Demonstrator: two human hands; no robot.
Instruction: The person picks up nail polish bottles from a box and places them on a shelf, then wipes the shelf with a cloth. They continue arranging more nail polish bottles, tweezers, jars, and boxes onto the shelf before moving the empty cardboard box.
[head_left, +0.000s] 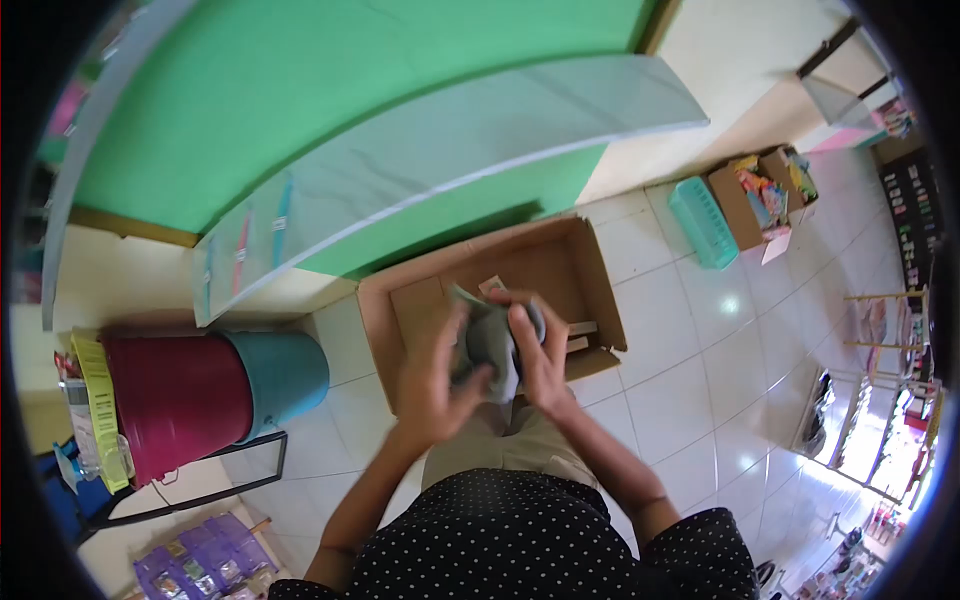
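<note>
A grey, crumpled item like cloth (488, 340) is held between both hands above an open cardboard box (415, 305). My left hand (435, 375) is on its left side, blurred by motion, with the fingers against the item. On the other side my right hand (540, 350) grips it, thumb and fingers closed around its edge. Inside the box, partly hidden by the hands, lie a small card-like piece (492, 286) and pale flat pieces (582, 328) near the right wall.
A grey shelf (450, 135) runs along the green wall ahead. Maroon (175, 400) and teal (285, 380) buckets lie at left. A turquoise basket (703, 225) and a filled carton (735, 205) stand on the tiled floor at upper right.
</note>
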